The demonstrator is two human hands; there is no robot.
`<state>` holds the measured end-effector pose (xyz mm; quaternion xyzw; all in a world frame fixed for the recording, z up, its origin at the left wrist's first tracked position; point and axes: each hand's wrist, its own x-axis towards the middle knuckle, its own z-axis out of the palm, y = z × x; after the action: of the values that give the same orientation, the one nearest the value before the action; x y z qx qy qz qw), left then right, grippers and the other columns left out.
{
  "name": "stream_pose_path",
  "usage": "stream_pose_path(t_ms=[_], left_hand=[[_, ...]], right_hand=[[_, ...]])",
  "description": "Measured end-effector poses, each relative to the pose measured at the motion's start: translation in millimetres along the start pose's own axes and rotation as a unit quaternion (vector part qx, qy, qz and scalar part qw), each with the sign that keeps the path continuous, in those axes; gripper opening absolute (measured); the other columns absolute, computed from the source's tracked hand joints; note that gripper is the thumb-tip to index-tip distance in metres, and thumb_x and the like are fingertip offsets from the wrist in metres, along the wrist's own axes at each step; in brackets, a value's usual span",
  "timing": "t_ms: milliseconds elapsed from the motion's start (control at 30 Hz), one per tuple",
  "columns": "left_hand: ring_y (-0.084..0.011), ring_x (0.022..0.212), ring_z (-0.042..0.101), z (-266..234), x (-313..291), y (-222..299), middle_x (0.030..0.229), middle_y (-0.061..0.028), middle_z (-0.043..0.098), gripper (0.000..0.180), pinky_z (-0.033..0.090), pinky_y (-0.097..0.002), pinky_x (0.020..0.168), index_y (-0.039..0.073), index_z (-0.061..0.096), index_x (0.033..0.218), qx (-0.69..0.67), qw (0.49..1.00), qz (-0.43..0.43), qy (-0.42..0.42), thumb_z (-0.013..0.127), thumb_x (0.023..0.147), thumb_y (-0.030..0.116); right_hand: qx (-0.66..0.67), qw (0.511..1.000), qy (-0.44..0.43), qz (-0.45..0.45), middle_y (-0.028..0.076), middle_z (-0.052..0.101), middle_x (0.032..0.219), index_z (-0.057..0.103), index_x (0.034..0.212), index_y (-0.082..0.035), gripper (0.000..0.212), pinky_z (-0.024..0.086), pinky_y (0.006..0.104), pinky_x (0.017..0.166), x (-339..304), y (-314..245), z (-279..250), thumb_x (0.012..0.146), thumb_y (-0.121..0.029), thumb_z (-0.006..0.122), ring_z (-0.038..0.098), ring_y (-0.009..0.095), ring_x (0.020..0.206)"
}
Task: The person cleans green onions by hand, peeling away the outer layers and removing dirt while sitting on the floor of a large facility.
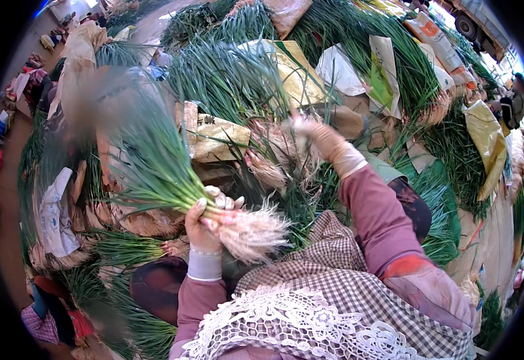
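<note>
My left hand (205, 225) is closed around a thick bunch of green onions (169, 174) just above the white roots. The leaves fan up and to the left, and the pale roots hang toward my lap. Farther out to the right, my right hand (310, 132) is raised over the piled onions, its fingers pinched together and blurred by motion. A thin smeared green onion stalk (289, 99) rises from those fingers. Below that hand lie loose onions with reddish bases and stringy roots (268, 171). Both hands wear pale, dirt-stained gloves or wraps.
Heaps of green onions (214, 78) surround me, mixed with a yellow sack (298, 72), white sacks (340, 69) and brown paper (220, 138). A smaller bunch (127, 247) lies left of my knee. Other people (517, 99) are at the edges, and a truck (478, 24) stands far right.
</note>
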<state>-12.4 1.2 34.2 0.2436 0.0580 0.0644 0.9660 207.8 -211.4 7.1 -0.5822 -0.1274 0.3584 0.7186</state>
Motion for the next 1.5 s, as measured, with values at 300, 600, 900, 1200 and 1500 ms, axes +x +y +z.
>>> stream_pose_path(t_ms=[300, 600, 900, 1200, 1500], left_hand=[[-0.0376, 0.097, 0.05, -44.6, 3.1, -24.4, 0.087, -0.0161, 0.056, 0.028, 0.036, -0.0515, 0.088, -0.002, 0.05, 0.092, 0.023, 0.993, -0.097, 0.067, 0.051, 0.072, 0.017], [-0.0325, 0.089, 0.054, -14.6, -3.4, -29.3, 0.089, -0.0195, 0.056, 0.03, 0.041, -0.0442, 0.083, -0.001, 0.049, 0.091, 0.048, 0.995, -0.08, 0.019, 0.05, 0.073, 0.022], [-0.0231, 0.068, 0.056, -17.2, -9.8, -50.8, 0.074, -0.0114, 0.054, 0.02, 0.047, -0.0302, 0.064, 0.0, 0.051, 0.088, 0.103, 0.984, -0.096, 0.11, 0.047, 0.078, 0.017], [-0.0292, 0.077, 0.054, -1.1, -15.0, -19.0, 0.075, -0.0133, 0.054, 0.028, 0.046, -0.041, 0.069, 0.004, 0.049, 0.091, 0.0, 0.997, -0.071, -0.017, 0.047, 0.074, 0.026], [-0.0231, 0.082, 0.05, -16.7, -2.4, -29.7, 0.092, -0.013, 0.052, 0.056, 0.041, -0.0355, 0.078, -0.004, 0.038, 0.117, 0.042, 0.991, -0.115, 0.049, 0.05, 0.071, 0.026]], right_hand=[[-0.509, 0.857, -0.069, -0.051, 0.012, 0.058, 0.076, 0.053, 0.088, -0.005, 0.024, 0.042, 0.0309, 0.065, -60.7, 19.9, 102.3, 0.078, -0.027, 0.054, 0.055, 0.021, 0.07], [-0.781, 0.549, -0.242, 0.172, 0.003, 0.046, 0.121, 0.047, 0.116, -0.011, 0.046, 0.041, 0.0353, 0.08, -61.0, 118.2, 4.3, 0.079, -0.038, 0.05, 0.048, 0.02, 0.106], [-0.062, 0.992, 0.081, -0.072, 0.004, 0.055, 0.065, 0.056, 0.084, 0.001, 0.03, 0.041, 0.0306, 0.06, -2.9, 81.9, 127.0, 0.082, -0.029, 0.051, 0.049, 0.014, 0.065], [-0.662, 0.702, -0.129, 0.228, 0.012, 0.061, 0.091, 0.061, 0.094, -0.007, 0.027, 0.044, 0.0348, 0.075, -41.3, 131.9, 62.4, 0.076, -0.024, 0.049, 0.058, 0.027, 0.088], [-0.264, 0.928, 0.256, 0.059, 0.018, 0.057, 0.096, 0.051, 0.102, 0.002, 0.053, 0.042, 0.03, 0.08, 4.4, 96.9, -20.0, 0.068, -0.037, 0.066, 0.053, 0.024, 0.091]])
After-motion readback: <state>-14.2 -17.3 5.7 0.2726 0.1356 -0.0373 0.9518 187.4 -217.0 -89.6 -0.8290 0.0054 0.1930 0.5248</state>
